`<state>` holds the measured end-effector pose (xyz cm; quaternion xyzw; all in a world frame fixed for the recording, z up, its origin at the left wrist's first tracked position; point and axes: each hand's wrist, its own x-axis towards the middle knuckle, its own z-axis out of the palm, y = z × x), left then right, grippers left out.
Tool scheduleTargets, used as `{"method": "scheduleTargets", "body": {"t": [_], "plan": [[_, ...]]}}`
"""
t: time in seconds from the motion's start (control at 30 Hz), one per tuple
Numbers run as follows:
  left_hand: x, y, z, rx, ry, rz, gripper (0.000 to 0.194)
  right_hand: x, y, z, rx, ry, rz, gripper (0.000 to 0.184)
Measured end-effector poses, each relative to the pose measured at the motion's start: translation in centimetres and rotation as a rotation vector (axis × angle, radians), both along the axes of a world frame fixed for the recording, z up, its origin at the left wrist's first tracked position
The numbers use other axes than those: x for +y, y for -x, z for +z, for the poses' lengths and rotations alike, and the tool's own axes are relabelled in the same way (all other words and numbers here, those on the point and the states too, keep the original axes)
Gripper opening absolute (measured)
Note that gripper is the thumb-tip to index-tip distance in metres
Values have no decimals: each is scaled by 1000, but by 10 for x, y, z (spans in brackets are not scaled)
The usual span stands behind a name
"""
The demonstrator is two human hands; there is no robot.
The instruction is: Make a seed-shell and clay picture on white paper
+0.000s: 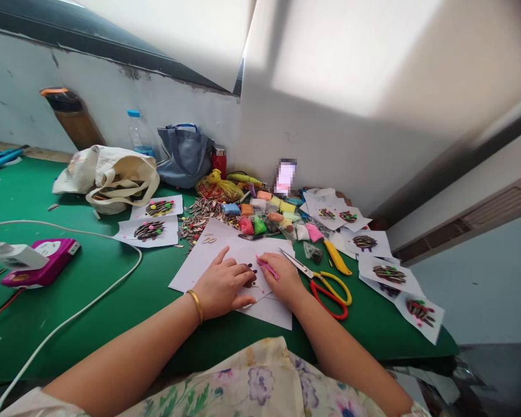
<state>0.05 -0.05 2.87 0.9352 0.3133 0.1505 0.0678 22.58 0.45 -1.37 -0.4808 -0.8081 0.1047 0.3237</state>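
White paper (189, 269) lies on the green table in front of me, with more sheets under it. My left hand (224, 285), a gold bangle at its wrist, rests on the paper with fingers stretched out. Its fingertips touch or partly cover a dark brown clay shape (252, 269); small dark bits lie beside it. In the closed fingers of my right hand (283, 279) is a slim pink clay modelling tool (268, 268), held just right of the brown shape. A few seeds (209, 238) sit on the paper's upper part.
Scissors (330, 288) with red and yellow handles lie right of my right hand, near a yellow cutter (337, 258). Behind are bagged coloured clays (259, 223) and piled sunflower seeds (195, 223). Decorated paper sheets (388, 272) flank both sides. A white cable (87, 302) crosses the left.
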Motion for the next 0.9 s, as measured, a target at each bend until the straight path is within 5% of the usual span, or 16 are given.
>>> {"method": "scheduleTargets", "body": {"t": [0.27, 0.63, 0.9], "plan": [[5, -2, -8, -17, -45, 5, 52, -7, 2, 1, 5, -40, -85, 19], [6, -6, -16, 27, -19, 14, 54, -13, 5, 1, 19, -53, 48, 21], [6, -8, -18, 14, -32, 16, 55, -14, 5, 4, -153, -86, 41, 20]]}}
